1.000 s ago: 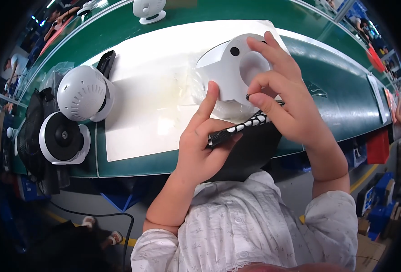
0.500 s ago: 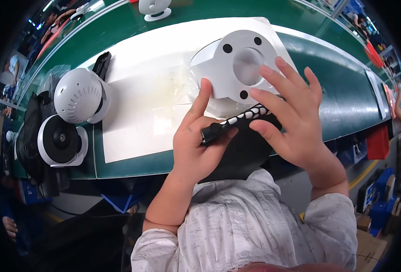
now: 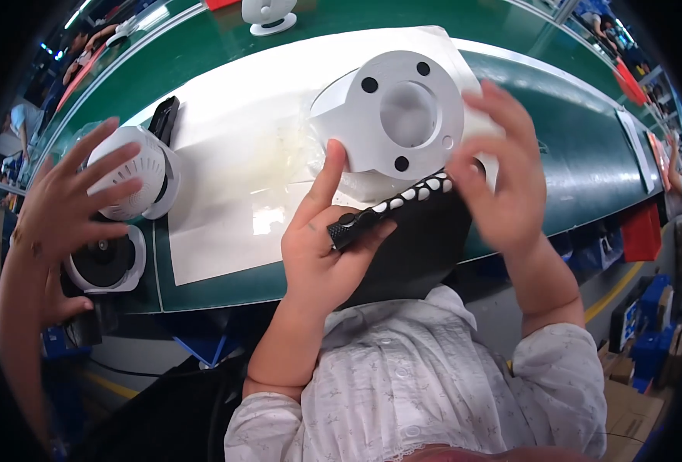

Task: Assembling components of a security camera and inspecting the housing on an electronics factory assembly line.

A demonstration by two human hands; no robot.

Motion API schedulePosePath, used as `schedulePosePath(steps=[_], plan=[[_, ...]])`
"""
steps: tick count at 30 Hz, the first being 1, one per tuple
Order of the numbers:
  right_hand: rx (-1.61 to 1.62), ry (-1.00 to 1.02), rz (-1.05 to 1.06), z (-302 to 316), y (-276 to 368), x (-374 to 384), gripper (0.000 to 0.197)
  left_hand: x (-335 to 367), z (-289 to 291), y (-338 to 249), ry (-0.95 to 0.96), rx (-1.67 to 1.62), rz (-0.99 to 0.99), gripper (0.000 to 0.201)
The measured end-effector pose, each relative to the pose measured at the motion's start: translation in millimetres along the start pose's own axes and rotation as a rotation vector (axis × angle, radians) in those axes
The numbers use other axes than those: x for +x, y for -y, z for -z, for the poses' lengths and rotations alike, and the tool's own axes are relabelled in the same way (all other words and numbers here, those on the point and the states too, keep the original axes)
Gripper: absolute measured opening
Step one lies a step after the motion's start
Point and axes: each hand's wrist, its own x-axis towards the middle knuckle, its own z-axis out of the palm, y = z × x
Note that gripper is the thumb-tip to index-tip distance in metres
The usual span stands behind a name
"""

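Over the near side of the green table (image 3: 572, 169), the left hand (image 3: 321, 254) is closed on one end of a black sheet (image 3: 425, 239), and one of its fingers is stretched up against the side of a white housing (image 3: 356, 127). The right hand (image 3: 506, 169) has its fingers bent, with thumb and fingertips near each other. It is blurred; something dark shows by the fingertips, but I cannot tell if it is held.

The housing lies to the left of the right hand and above the left hand, tilted so that its ring-shaped face is toward the person. This face carries three black round pads (image 3: 369, 85), and at its lower right is a bare round mark (image 3: 447, 142). The right hand is the nearer one to this mark, just beside it; the left hand is well apart, at the opposite lower side. The sheet's edge, with a row of white ovals, has its long axis rising from the left hand toward the right hand, passing just below the housing.

Farther out, white paper (image 3: 241, 169) is spread under the housing. To the left, a co-worker's hand (image 3: 56, 200), fingers wide, is in front of a slotted white device (image 3: 156, 165); whether they touch, I cannot tell.
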Motion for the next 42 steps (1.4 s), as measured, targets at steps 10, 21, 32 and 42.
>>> schedulePosePath(steps=[10,21,32,42], plan=[[-0.139,0.15,-0.115,12.1,-6.7,-2.7,0.014,-2.3,0.0,4.3,-0.019,-0.071,0.018,0.019],[0.708,0.279,-0.776,-2.0,-19.6,21.2,0.037,-1.2,4.1,1.9,-0.014,0.043,0.004,0.02],[-0.375,0.016,-0.125,-56.3,-182.1,94.1,0.012,-8.2,36.7,-8.9,-0.048,-0.157,0.386,0.018],[-0.65,0.324,-0.155,-34.8,-342.8,79.2,0.023,-12.1,47.5,-8.8,0.071,-0.222,0.421,0.019]])
